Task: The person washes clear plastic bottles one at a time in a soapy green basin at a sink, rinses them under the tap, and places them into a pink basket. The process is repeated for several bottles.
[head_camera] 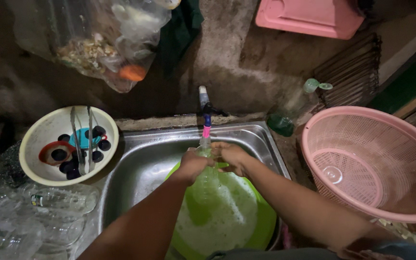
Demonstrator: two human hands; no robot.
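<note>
Head view: both hands [213, 161] clasped around a clear bottle [205, 185] under the tap [205, 108], above a soapy green basin [261, 216].

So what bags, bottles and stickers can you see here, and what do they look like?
Plastic bag: hangs on the wall, top left; clear, holding scraps.
Soap bottle: right of the sink; clear, green liquid, green flip cap.
Empty bottles: bottom left; clear, one with a small dark label.
Held bottle: both hands, under the tap; clear.

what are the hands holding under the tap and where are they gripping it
Both the left hand and the right hand grip a clear plastic bottle at its neck, under the tap, over the green basin.
</note>
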